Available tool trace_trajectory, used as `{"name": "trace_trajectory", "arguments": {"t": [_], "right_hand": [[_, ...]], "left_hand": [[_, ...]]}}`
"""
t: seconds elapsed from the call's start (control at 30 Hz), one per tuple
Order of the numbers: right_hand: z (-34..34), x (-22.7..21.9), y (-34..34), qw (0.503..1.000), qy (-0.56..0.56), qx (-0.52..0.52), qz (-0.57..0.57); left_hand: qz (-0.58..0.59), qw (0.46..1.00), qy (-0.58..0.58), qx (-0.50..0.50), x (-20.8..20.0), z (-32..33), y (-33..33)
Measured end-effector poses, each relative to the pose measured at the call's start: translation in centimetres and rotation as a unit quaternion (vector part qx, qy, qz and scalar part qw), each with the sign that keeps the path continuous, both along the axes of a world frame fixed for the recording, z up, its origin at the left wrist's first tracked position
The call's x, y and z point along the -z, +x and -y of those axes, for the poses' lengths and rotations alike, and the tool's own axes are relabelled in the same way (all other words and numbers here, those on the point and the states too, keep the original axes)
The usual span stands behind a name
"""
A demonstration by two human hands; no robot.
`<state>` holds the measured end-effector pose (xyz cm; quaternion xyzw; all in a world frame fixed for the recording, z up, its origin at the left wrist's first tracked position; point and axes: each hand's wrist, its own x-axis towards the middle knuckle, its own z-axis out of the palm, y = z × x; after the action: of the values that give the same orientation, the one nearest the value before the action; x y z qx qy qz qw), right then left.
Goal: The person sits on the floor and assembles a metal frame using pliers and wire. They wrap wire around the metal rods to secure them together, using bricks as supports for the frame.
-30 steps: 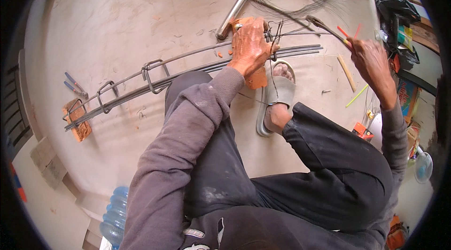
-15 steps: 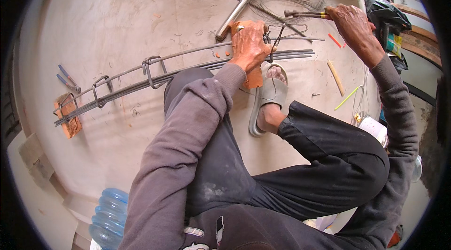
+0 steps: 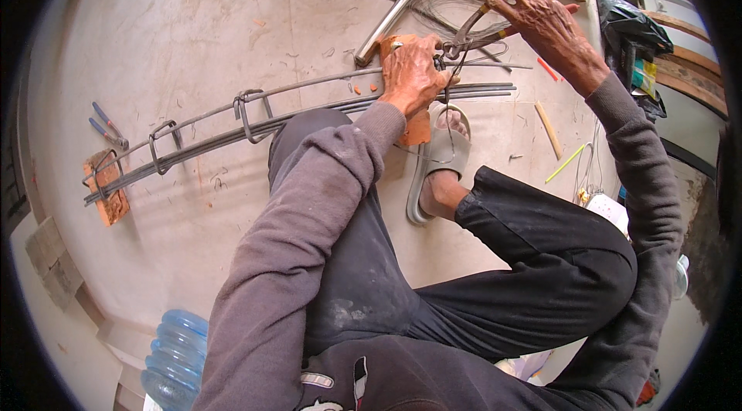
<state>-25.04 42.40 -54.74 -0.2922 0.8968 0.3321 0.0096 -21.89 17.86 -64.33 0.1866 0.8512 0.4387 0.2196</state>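
My left hand (image 3: pixel 412 73) is closed around the steel bars near their right end, over an orange brick (image 3: pixel 417 130) that props them up. The long rebar cage (image 3: pixel 209 140) has several bent stirrups along it. Its left end rests on another brick (image 3: pixel 116 206). In my right hand (image 3: pixel 545 21) I hold pincers (image 3: pixel 468 28) with reddish handle ends spread apart and fingers stretched along them. Their jaws meet a dark tie wire (image 3: pixel 459 63) beside my left fingertips; whether they pinch it I cannot tell. The wire hangs in a loop towards my sandalled foot.
Blue-handled pliers (image 3: pixel 110 129) lie at the left. Beyond my left hand is a shiny metal tube (image 3: pixel 403 5) and a coil of thin wire (image 3: pixel 456 3). Planks (image 3: pixel 680 25) and a black plastic bag (image 3: pixel 630 25) line the right. A blue water bottle (image 3: pixel 176 357) is at lower left.
My right hand has swung the pincers left and turned them, bringing the jaws to the tie wire. Their handles, together before, are now spread. My left hand keeps its place on the bars.
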Motion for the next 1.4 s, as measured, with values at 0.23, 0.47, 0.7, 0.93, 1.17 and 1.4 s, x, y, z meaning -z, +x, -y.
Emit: {"name": "trace_trajectory", "arguments": {"t": [0.23, 0.47, 0.7, 0.93, 1.17, 1.4], "right_hand": [[1.1, -0.3, 0.0, 0.998, 0.006, -0.046, -0.037], [0.2, 0.6, -0.5, 0.998, -0.053, -0.039, -0.013], [1.2, -0.4, -0.8, 0.998, -0.033, -0.043, -0.007], [4.8, -3.9, -1.0, 0.997, -0.04, -0.066, 0.029], [4.9, -3.9, -0.9, 0.995, -0.065, -0.077, 0.024], [5.1, -3.8, -1.2, 0.993, -0.048, -0.104, -0.027]], "left_hand": [[-0.011, 1.0, 0.007, -0.014, 0.7, 0.1, 0.1], [-0.014, 0.999, 0.026, -0.024, 0.6, -0.1, 0.1], [-0.025, 0.999, 0.024, -0.037, 0.5, -0.4, 0.1], [-0.038, 0.999, 0.011, -0.025, 1.1, -0.2, 0.1], [-0.031, 0.999, 0.003, -0.023, 0.7, -0.2, 0.1], [-0.023, 0.999, 0.007, -0.025, 0.9, -0.4, 0.0]]}}
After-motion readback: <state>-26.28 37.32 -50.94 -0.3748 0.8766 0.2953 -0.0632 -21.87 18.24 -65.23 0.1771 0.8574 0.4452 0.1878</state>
